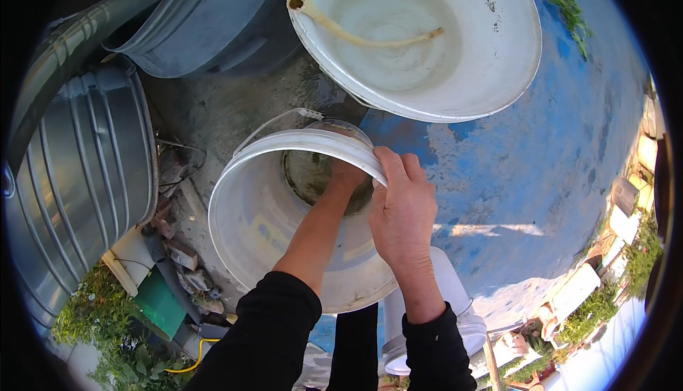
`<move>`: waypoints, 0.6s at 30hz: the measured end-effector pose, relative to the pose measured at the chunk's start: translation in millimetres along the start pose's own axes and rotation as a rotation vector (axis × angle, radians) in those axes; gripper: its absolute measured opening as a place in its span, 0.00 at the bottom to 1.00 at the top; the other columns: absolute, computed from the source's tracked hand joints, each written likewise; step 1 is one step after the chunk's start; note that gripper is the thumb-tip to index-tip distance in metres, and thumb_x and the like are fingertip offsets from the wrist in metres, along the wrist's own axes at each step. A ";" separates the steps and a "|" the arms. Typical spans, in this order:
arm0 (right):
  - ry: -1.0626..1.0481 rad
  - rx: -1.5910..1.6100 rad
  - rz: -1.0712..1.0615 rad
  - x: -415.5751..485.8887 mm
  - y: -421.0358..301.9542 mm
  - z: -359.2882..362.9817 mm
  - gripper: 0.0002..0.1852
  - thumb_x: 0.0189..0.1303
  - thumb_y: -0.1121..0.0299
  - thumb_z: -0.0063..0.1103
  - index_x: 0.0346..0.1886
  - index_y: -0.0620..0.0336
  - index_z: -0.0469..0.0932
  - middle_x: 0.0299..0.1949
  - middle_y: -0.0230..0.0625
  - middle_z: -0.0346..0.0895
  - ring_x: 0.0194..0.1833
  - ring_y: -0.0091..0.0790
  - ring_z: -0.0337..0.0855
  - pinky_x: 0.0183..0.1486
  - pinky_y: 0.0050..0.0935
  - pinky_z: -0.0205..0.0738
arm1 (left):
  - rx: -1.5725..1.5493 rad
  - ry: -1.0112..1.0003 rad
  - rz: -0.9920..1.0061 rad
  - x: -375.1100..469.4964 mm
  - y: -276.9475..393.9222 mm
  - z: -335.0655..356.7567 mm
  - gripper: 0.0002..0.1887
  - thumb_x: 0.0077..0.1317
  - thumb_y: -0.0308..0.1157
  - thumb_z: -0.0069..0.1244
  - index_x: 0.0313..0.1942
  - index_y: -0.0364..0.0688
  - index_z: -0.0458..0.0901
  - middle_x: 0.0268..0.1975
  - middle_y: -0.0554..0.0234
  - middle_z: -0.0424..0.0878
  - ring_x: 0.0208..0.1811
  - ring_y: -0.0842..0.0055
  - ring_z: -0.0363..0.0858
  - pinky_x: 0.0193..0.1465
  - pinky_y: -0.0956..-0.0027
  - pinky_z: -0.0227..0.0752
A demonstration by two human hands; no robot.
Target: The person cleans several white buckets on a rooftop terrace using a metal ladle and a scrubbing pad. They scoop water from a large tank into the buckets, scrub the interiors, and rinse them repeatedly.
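A white plastic bucket [235, 177] is tilted before me, its open mouth facing me and its wire handle hanging on the far side. My right hand [403, 204] grips its rim at the right. My left arm reaches inside, where my left hand [349, 172] is near the dirty, wet-looking bottom; its fingers are mostly hidden by the rim. Beyond stands a large white tub [480, 60] with shallow water in it. A pale hose [363, 42] lies over the tub's rim, its far end over the water.
Large metal containers [80, 177] stand at left, with a thick hose [80, 44] across them. Another white bucket [440, 284] lies behind my right wrist. Bricks [181, 255] and rubble are at lower left. The floor [491, 177] has worn blue paint.
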State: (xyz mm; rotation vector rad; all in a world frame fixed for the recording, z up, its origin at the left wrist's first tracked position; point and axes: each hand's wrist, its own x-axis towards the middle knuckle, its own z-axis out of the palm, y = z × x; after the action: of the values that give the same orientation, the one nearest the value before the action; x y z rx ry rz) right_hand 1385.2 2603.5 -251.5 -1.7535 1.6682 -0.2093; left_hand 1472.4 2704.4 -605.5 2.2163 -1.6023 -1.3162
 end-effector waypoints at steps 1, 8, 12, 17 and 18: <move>0.004 -0.006 0.011 -0.2 3.1 -1.9 0.21 0.58 0.80 0.55 0.56 0.54 0.76 0.44 0.42 0.75 0.43 0.53 0.78 0.45 0.45 0.72 | 0.032 -0.052 -0.020 -16.1 16.2 6.7 0.19 0.66 0.36 0.49 0.57 0.51 0.80 0.52 0.50 0.83 0.54 0.55 0.82 0.59 0.46 0.71; 0.042 0.034 0.006 -0.6 10.7 -7.5 0.19 0.60 0.80 0.52 0.55 0.57 0.77 0.43 0.45 0.76 0.42 0.55 0.78 0.44 0.46 0.72 | 0.542 -0.289 0.147 -85.3 46.3 -38.8 0.20 0.67 0.40 0.49 0.60 0.57 0.78 0.52 0.50 0.82 0.52 0.58 0.83 0.45 0.35 0.71; 0.033 0.081 -0.043 1.0 -3.1 1.5 0.18 0.60 0.81 0.52 0.54 0.58 0.77 0.42 0.46 0.76 0.42 0.54 0.78 0.44 0.45 0.73 | 0.694 0.074 0.163 -30.1 31.4 -39.1 0.17 0.64 0.42 0.52 0.51 0.50 0.83 0.47 0.51 0.83 0.47 0.61 0.84 0.29 0.40 0.70; 0.053 0.006 -0.008 -0.5 11.0 -8.1 0.20 0.57 0.81 0.55 0.55 0.56 0.76 0.42 0.42 0.75 0.43 0.51 0.78 0.45 0.45 0.71 | 0.503 0.202 0.312 27.8 20.6 -90.6 0.15 0.63 0.43 0.54 0.45 0.47 0.87 0.43 0.53 0.87 0.43 0.63 0.86 0.26 0.45 0.75; 0.034 0.017 -0.011 -0.4 5.8 -3.6 0.22 0.55 0.80 0.57 0.55 0.55 0.76 0.42 0.40 0.74 0.44 0.48 0.77 0.45 0.45 0.69 | 0.475 0.332 0.416 27.1 -18.6 -96.5 0.15 0.63 0.43 0.53 0.46 0.47 0.87 0.44 0.54 0.87 0.41 0.62 0.87 0.26 0.44 0.76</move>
State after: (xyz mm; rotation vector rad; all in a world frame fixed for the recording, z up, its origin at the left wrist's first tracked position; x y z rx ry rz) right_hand 1378.4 2603.0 -252.0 -1.7561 1.6765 -0.2585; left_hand 1554.1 2653.9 -571.3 2.0003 -2.2310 -0.4671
